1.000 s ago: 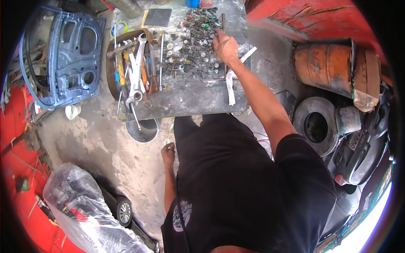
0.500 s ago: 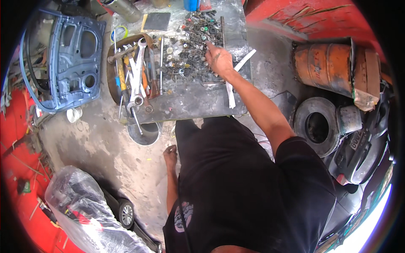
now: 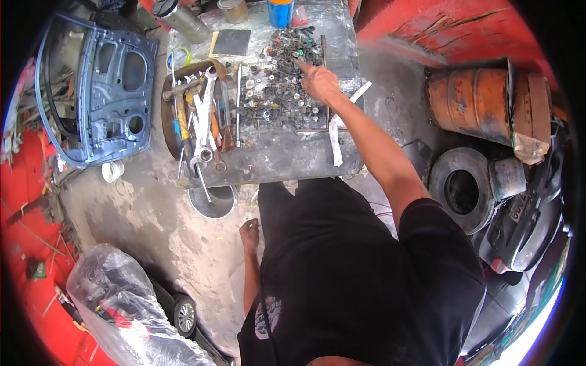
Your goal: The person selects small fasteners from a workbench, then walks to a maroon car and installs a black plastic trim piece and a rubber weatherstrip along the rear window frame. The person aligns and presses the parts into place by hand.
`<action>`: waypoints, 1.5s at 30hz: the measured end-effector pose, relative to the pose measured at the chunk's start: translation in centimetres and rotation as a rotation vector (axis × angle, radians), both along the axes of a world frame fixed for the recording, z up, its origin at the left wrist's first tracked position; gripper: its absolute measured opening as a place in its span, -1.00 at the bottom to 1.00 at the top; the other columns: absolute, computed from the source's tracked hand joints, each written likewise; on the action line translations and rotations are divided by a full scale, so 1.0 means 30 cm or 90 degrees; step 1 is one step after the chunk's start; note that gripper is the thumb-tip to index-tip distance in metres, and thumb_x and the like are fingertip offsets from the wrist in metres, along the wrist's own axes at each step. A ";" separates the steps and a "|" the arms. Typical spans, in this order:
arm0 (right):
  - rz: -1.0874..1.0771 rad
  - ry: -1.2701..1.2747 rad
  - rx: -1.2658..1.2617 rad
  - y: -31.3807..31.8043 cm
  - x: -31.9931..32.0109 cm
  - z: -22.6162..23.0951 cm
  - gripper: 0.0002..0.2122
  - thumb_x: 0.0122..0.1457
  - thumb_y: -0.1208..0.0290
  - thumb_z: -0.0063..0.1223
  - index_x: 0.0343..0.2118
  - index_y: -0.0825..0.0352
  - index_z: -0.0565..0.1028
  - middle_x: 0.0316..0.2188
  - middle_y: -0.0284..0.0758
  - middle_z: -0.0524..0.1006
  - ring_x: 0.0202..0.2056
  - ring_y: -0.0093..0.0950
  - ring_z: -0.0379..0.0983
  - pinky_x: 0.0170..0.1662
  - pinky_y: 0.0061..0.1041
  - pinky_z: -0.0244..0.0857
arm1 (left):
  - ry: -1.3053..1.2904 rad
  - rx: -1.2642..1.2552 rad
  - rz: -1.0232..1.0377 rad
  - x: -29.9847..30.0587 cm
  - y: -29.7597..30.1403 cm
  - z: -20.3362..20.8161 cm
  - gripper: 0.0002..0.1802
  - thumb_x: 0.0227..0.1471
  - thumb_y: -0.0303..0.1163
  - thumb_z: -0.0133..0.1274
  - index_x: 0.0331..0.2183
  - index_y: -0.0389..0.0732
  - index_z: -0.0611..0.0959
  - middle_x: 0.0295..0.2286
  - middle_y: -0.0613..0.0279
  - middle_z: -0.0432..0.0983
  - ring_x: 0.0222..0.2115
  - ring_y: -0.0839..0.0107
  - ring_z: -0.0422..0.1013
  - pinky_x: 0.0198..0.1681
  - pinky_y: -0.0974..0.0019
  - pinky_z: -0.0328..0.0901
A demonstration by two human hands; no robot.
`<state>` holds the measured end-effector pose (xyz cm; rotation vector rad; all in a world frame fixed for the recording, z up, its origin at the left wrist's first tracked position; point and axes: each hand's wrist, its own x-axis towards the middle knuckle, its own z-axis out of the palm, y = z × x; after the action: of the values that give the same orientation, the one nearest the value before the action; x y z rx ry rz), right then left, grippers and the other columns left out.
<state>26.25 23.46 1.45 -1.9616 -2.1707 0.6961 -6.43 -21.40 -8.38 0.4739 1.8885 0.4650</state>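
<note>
A heap of small clips and fasteners, mostly black with some white and green ones, is spread over the worktable. My right hand reaches over its right side, index finger stretched toward the pieces and nothing visibly held. Whether the fingertip touches one, I cannot tell. Low at my side, beside my dark trousers, hangs my left hand with its fingers curled in and no object showing. Left of the heap, a brown tool tray holds wrenches, a hammer and screwdrivers.
A white strip and a thin rod lie on the table's right side. A blue-grey car door panel stands at left. A bucket sits under the table edge; an orange drum and tyre are at right.
The whole view has shifted, so the table and surroundings sit slightly lower in it. My right hand stays over the fasteners with its index finger extended; my left hand still hangs down.
</note>
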 end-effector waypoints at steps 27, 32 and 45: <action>0.101 -0.172 0.060 0.334 -0.064 -0.068 -0.61 0.15 0.31 -0.07 0.08 0.02 0.46 -0.12 -0.12 0.55 -0.14 -0.10 0.51 -0.07 -0.15 0.40 | -0.016 -0.008 0.118 0.002 -0.303 0.012 -0.68 0.07 -0.28 0.11 -0.23 -0.35 0.67 -0.62 0.31 0.46 -0.66 0.54 0.30 -0.60 0.39 0.20; 0.065 -0.118 0.120 0.291 -0.080 -0.063 -0.70 0.20 0.24 -0.08 -0.03 0.06 0.53 -0.15 -0.12 0.57 -0.12 -0.12 0.51 -0.04 -0.16 0.38 | -0.015 -0.024 0.188 -0.041 -0.427 0.044 -0.72 0.06 -0.27 0.12 -0.33 -0.31 0.68 -0.64 0.36 0.42 -0.67 0.57 0.28 -0.62 0.41 0.16; 0.137 -0.096 0.206 0.413 -0.126 -0.100 -0.76 0.19 0.17 0.01 -0.17 0.13 0.56 -0.34 -0.12 0.61 -0.27 -0.10 0.56 -0.19 -0.13 0.43 | -0.024 -0.098 0.274 0.031 -0.360 0.200 -0.76 0.08 -0.25 0.13 -0.32 -0.24 0.63 -0.69 0.38 0.36 -0.74 0.63 0.22 -0.72 0.48 0.09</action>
<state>22.48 35.86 -1.55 -1.6826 -2.4240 0.2048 -5.50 -32.20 -2.39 -0.0487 1.9729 0.5970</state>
